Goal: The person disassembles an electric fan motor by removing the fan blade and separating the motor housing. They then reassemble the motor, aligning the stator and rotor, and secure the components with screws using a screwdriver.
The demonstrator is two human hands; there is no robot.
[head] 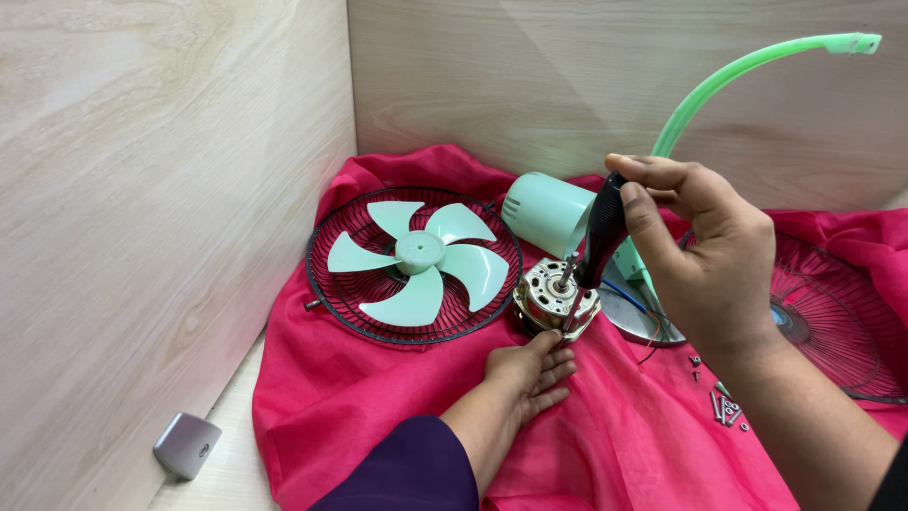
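- The right hand (705, 260) is closed around the black handle of a screwdriver (598, 237), whose tip points down onto the motor (556, 298).
- The left hand (528, 371) lies flat and open on the red cloth (378, 397), fingertips touching the motor's near edge; it grips nothing.
- The motor sits on the cloth between the grille (345, 284) and a metal disc (629, 317).
- A pale green blade (418, 260) rests in that grille.
- A green housing (547, 210) lies just behind the motor.
- Loose screws (724, 407) lie by the right wrist.
- A second grille (837, 322) lies at right.
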